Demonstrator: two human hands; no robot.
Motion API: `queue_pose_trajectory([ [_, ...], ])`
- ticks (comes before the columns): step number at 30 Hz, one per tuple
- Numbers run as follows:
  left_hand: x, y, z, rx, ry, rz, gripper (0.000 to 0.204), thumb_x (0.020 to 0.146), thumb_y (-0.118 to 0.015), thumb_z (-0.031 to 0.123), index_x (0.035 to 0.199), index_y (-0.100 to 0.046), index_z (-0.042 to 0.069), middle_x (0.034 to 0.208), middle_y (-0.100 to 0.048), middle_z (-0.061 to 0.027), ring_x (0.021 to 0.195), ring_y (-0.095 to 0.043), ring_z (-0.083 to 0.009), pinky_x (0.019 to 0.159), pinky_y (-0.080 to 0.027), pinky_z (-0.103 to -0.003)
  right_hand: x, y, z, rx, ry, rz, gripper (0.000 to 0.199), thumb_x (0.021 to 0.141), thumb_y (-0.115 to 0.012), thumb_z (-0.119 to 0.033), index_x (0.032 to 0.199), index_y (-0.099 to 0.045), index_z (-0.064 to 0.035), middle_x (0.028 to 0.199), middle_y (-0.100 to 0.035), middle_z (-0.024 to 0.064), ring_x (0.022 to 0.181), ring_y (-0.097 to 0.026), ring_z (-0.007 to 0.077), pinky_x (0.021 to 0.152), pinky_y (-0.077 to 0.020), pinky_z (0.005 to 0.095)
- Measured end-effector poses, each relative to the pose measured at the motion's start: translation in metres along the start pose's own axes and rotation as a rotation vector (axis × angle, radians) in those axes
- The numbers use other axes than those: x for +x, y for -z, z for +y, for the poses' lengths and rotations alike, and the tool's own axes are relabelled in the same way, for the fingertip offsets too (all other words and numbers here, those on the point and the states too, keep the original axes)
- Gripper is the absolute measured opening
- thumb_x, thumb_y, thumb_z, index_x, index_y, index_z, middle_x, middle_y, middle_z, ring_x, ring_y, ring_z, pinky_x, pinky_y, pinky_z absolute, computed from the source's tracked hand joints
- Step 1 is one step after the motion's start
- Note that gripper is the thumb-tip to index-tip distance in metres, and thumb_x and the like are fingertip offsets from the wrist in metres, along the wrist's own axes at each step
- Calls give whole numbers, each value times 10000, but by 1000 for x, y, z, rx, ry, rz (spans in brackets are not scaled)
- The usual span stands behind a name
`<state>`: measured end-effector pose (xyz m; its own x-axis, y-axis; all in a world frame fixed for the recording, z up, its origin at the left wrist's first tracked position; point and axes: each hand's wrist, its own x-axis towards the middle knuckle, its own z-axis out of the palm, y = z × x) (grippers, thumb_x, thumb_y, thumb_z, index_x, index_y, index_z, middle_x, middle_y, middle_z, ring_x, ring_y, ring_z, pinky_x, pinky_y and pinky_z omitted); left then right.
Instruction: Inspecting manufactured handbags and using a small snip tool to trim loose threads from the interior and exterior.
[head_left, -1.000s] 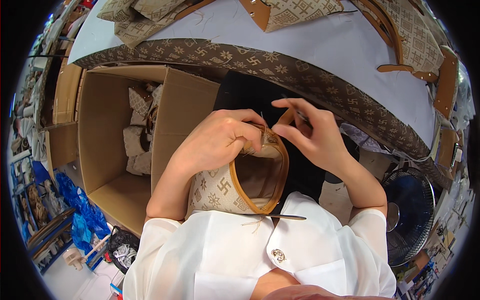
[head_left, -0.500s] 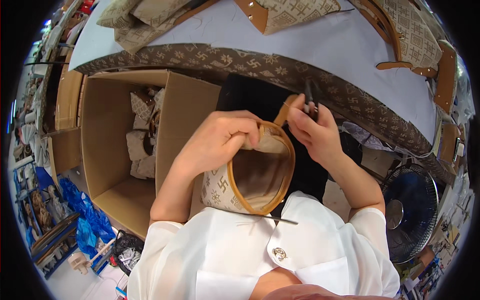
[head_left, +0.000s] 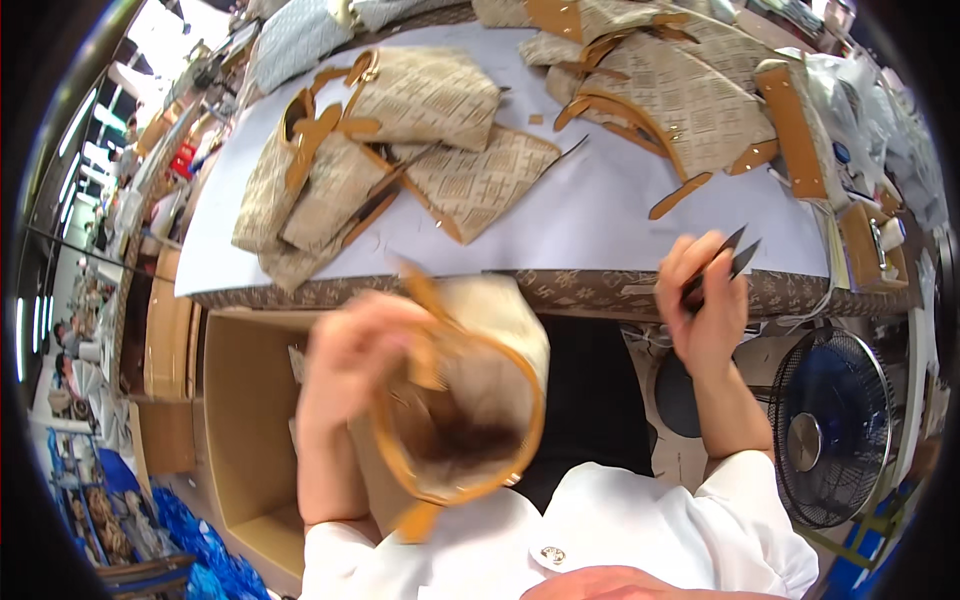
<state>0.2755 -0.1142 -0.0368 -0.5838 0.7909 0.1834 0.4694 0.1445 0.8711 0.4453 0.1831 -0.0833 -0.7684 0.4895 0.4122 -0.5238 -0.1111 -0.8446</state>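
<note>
1. head view: the counter (head_left: 600, 225) spans the upper part, white on top, with a brown patterned covering along its near edge.
2. a heap of pale patterned bags (head_left: 700, 110) with tan trim lies on the counter's right half, pieces overlapping.
3. a second group of patterned bags (head_left: 430, 95) lies on the counter's left half, tan straps crossing over the cloth.
4. the person's white shirt (head_left: 660, 525) fills the lower middle.
5. an open cardboard box (head_left: 240, 400) stands below the counter's edge, on the person's left.
6. the bag in hand (head_left: 520, 320) is in front of the person, between counter and shirt, tilted so that its tan-rimmed mouth faces the camera; its inside is blurred.
7. a round floor fan (head_left: 835, 420) with a wire guard stands at the person's right.
8. of the hands, the left hand (head_left: 355, 350) is blurred, fingers bent and gripping the bag at the left of its rim; i cannot tell exactly where the fingertips press.
9. the right hand (head_left: 705, 305), well apart from the bag, is curled around a pair of snips.
10. the snips (head_left: 743, 260) have dark blades, tips parted, pointing up and away.
11. a short tan tab (head_left: 418, 522) sticks out below the bag's rim.
12. a round metallic button (head_left: 552, 554) sits on the shirt.
</note>
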Motion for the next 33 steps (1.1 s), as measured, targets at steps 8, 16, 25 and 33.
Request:
queue_pose_trajectory([
  [8,196,124,5,-93,-531,830,330,941,-635,66,1250,-520,39,1057,-684,-66,941,-637,-114,775,-488,-232,197,51,-14,-367,18,322,515,963,-665,-388,1156,-610,86,1070,-703,219,785,-738,231,686,-602,276],
  [16,265,185,-116,70,256,475,229,889,-668,143,1080,-737,36,962,-737,-71,802,-667,-137,740,-528,-326,320,86,44,-650,-178,447,353,853,-787,-190,1011,-658,98,927,-700,212,648,-718,223,554,-618,299],
  [25,118,93,39,367,-212,697,531,975,-598,437,1361,-587,74,1233,-671,-110,1101,-657,-193,797,-542,-296,132,-1,-59,-386,333,473,190,856,-767,-96,817,-584,-62,783,-579,-24,631,-503,83,593,-367,236],
  [33,13,-40,24,284,-40,390,906,896,-708,418,1569,-229,45,1553,-353,-196,1412,-392,-366,1116,-371,-426,-74,-33,24,-335,227,-283,352,796,-749,62,687,-446,-81,694,-643,113,510,-560,149,444,-409,243],
])
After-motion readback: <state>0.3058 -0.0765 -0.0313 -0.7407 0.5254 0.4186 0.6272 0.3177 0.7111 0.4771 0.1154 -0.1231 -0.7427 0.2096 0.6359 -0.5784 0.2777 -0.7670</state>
